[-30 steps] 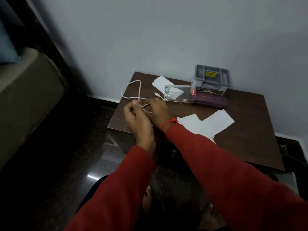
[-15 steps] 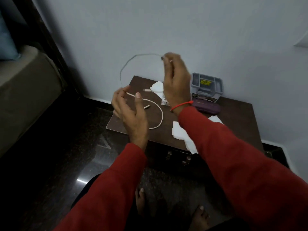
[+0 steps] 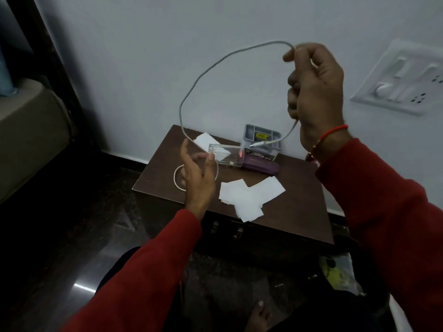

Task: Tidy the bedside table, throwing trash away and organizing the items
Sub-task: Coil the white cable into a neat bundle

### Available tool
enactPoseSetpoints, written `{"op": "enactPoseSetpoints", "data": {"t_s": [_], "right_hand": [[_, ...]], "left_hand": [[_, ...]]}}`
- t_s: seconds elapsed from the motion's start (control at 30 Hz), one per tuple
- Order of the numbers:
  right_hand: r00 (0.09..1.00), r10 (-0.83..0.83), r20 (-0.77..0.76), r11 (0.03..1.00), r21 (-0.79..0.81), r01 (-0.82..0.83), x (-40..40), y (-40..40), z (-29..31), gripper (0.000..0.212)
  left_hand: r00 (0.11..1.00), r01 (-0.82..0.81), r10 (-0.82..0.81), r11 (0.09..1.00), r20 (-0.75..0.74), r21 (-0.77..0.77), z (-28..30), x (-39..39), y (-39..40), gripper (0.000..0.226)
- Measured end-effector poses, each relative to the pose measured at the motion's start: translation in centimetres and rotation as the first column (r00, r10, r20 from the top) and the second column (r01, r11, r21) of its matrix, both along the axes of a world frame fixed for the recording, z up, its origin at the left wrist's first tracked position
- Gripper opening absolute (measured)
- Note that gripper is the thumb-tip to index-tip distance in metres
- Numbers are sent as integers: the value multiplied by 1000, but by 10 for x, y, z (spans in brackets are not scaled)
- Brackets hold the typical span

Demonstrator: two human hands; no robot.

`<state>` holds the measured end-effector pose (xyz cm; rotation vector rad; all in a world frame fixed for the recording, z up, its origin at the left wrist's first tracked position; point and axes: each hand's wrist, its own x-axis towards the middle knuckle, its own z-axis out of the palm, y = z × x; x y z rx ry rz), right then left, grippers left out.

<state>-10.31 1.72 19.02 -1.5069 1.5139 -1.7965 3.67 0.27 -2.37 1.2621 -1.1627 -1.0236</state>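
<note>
White cable (image 3: 196, 85), thin and pliant, arcs in a wide loop above the table's ten o'clock corner. Right hand (image 3: 314, 92) closed on it, raised high; one plug dangles below. Left hand (image 3: 197, 174) loosely open, cable passing through. Dark wood bedside table (image 3: 299, 200): paper scraps (image 3: 250, 196) at six o'clock, clear box (image 3: 224, 155), purple case (image 3: 260, 166), grey organizer (image 3: 262, 137) at twelve.

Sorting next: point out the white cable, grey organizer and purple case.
white cable (image 3: 203, 75): head view, raised loop.
grey organizer (image 3: 261, 134): head view, top compartments.
purple case (image 3: 260, 167): head view, its side.
</note>
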Motion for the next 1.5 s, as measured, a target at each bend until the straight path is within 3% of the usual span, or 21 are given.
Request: {"op": "enactPoseSetpoints", "data": {"t_s": [0.07, 0.17, 0.2, 0.27, 0.3, 0.4, 0.53, 0.57, 0.63, 0.7, 0.73, 0.8, 0.87, 0.93, 1.03, 1.1, 1.2, 1.37, 1.43, 1.5], "right_hand": [[990, 51, 132, 993, 95, -63, -6, 17, -5, 21], [942, 203, 265, 966, 105, -238, -23, 46, -12, 23], [926, 245, 287, 953, 105, -285, -28, 56, -16, 23], [918, 265, 295, 938, 144, -317, -38, 71, -27, 24], [929, 241, 280, 938, 177, -297, -44, 75, -34, 25], [967, 118, 226, 945, 272, -179, -59, 81, -55, 27], [995, -102, -18, 925, 365, 101, -69, 80, -80, 17], [991, -127, -33, 920, 370, 130, -70, 81, -85, 23], [994, -88, 65, 922, 382, 57, -68, 83, -91, 36], [950, 50, 309, 889, 420, -183, -61, 84, -92, 42], [896, 102, 432, 830, 459, -316, -56, 85, -91, 54], [836, 156, 527, 667, 568, -483, -47, 88, -89, 84], [826, 231, 514, 556, 626, -546, -39, 92, -87, 85], [823, 295, 485, 567, 604, -560, -34, 97, -82, 58], [833, 283, 475, 707, 484, -516, -40, 99, -70, 26], [865, 173, 471, 846, 379, -375, -54, 98, -59, 20], [852, -38, 522, 961, 254, -112, -91, 100, -42, 21], [850, -269, 452, 958, 214, 189, -148, 112, -25, 23], [890, -305, 338, 942, 242, 231, -155, 110, -25, 25], [935, -320, 156, 919, 293, 265, -154, 105, -29, 29]], "left_hand": [[999, -35, 35, 999, 22, 1, 2, -1, 2, 73], [998, -56, 56, 998, 18, 27, 8, -4, 4, 78], [1000, -2, 3, 1000, -8, 19, 5, -1, 1, 73], [989, 149, -149, 989, -20, -16, -1, 1, -4, 41], [982, 187, -186, 982, 16, -24, -3, 0, -4, 27], [985, 159, -148, 980, 90, -123, 5, -10, 8, 29], [996, 63, -75, 971, -44, -231, 31, -11, 16, 27], [997, 59, -72, 967, -41, -249, 36, -10, 14, 26], [994, 91, -65, 942, 90, -323, 44, -7, 14, 25], [967, 182, -84, 889, 241, -420, 52, -7, 16, 21], [941, 239, -86, 852, 327, -465, 56, -7, 18, 20], [854, 373, -67, 771, 516, -517, 68, -10, 23, 22], [768, 490, -60, 695, 638, -525, 83, -12, 26, 21], [707, 588, -136, 658, 694, -471, 100, -14, 26, 18], [749, 603, -343, 708, 567, -368, 120, -15, 23, 21], [750, 614, -445, 743, 490, -265, 127, -7, 24, 24], [641, 681, -515, 724, 569, -112, 117, 19, 24, 26], [528, 697, -685, 687, 501, 204, 97, 69, 31, 34], [528, 663, -719, 682, 453, 309, 102, 75, 42, 40], [595, 660, -738, 675, 318, 331, 117, 71, 56, 41]]}}
